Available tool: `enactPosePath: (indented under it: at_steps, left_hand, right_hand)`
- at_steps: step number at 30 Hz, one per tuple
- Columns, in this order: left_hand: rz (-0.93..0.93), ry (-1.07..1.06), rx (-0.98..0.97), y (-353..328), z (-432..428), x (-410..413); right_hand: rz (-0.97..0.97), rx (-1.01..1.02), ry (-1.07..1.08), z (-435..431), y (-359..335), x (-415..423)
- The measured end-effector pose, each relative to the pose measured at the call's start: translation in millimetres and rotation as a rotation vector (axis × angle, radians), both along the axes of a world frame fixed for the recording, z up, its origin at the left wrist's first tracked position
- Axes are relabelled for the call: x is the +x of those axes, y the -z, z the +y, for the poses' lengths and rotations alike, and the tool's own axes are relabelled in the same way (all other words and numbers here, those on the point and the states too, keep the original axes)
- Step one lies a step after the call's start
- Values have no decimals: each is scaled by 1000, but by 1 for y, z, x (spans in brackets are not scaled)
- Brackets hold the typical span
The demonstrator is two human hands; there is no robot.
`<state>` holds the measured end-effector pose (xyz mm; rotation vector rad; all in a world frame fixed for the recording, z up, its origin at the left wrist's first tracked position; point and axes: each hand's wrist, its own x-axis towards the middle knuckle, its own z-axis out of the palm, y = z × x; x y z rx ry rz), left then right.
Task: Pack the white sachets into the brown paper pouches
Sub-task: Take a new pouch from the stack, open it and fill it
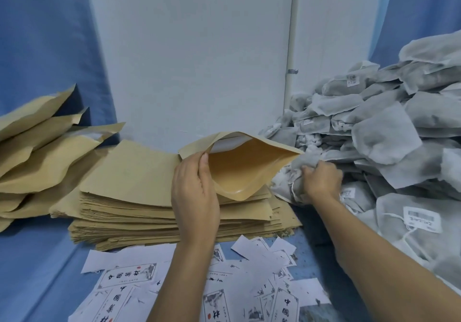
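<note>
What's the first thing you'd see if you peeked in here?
The big heap of white sachets on the right, spilling toward the middle. In the centre the left hand holds a brown pouch open while the right hand grips a bunch of sachets at its mouth. Under them lies a stack of flat pouches, with printed labels scattered in front.

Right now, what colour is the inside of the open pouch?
Orange-tan inside the open pouch, warmer than its pale brown outside; the head view shows it.

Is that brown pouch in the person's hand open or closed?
Open. The left hand pinches one edge of the brown pouch, its mouth gapes and the bare tan lining shows. The right hand grips a sachet outside.
</note>
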<state>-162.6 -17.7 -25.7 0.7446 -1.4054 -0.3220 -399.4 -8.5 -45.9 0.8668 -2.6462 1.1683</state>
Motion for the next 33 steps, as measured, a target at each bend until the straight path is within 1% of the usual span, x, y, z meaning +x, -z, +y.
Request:
enactPosePath:
  at_steps: [3,6,8,11,16,18,19,22,24,26,29,30,31,32,33]
  left_hand:
    - [5,-8,6,2,-2,-2]
    - [1,-34,7,4,-3,-2]
    - [0,-40,14,5,-3,-1]
    - [7,-46,20,5,-4,0]
    - [34,-54,25,4,-2,1]
    - [32,-64,23,2,-1,3]
    - [32,-71,22,1,-1,4]
    - [41,-97,17,-3,0,8]
    - [56,-115,21,-6,1,10]
    - [70,-126,26,-9,2,12]
    - [51,-147,0,-16,7,15]
    - [48,-160,-14,-19,7,16]
    - [57,-176,-26,-23,8,18]
    - [79,-192,-33,-28,8,20]
    - [109,-204,-35,-32,7,22]
  right_hand:
    - [54,135,20,2,5,-4]
    - [88,158,24,0,7,2]
    - [39,124,9,-1,6,5]
    - [-98,33,5,-2,4,3]
    - [-254,63,5,-6,5,7]
    - [-289,-9,-54,-6,7,10]
    - [-272,-52,-97,-4,9,12]
    - [-145,-100,-203,4,14,16]
    - [-114,-175,-248,9,12,20]
    - [-124,-335,-260,13,3,28]
    - [-132,-645,-287,18,-19,39]
    - [-177,-729,-335,20,-28,43]
    - [-277,-789,-419,21,-36,47]
    - [-432,-800,-531,23,-44,51]
    - [-610,-756,-662,26,-50,57]
